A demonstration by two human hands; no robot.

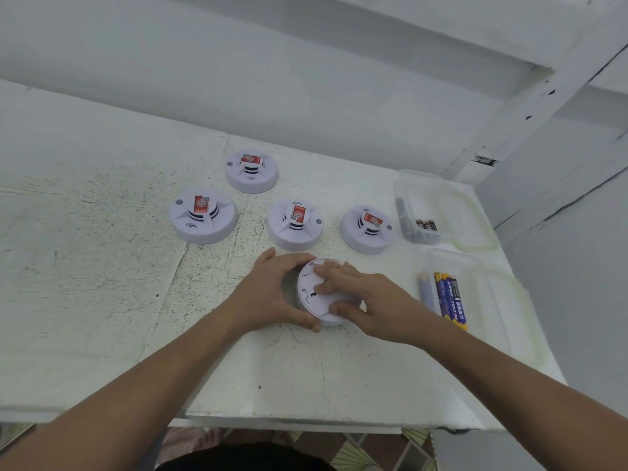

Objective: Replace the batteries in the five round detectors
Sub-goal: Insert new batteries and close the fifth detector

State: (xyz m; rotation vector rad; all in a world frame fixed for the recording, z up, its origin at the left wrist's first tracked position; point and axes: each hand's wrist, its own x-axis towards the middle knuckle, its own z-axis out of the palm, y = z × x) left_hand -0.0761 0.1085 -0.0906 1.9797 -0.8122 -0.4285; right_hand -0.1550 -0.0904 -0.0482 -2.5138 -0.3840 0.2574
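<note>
Table: we see a white, scuffed table [102,266] with dark specks, set against a white wall
Near detector: the near detector [308,300] lies at the front middle of the table, turned over so its flat white back faces up; both hands are on it
Left hand: the left hand [272,294] wraps the near detector's left side, fingers curled round the far rim and thumb hooked on the near rim
Right hand: the right hand [370,307] lies over the back of the near detector, fingers slightly bent on the flat face and thumb pressed to the near rim, so we read it as a grip
Other detectors: four stand dome up behind the hands, each with a red label on top; the far detector [252,171] is furthest back, the left detector [203,214] is nearer on the left, the middle detector [295,223] is just beyond the hands, and the right detector [367,228] is beside it
Far box: the clear far box [399,185] stands right of the right detector and holds dark batteries [426,226]
Near box: the clear near box [475,283] sits right of the right hand, with blue and yellow batteries [450,300] lying side by side along its left wall
</note>
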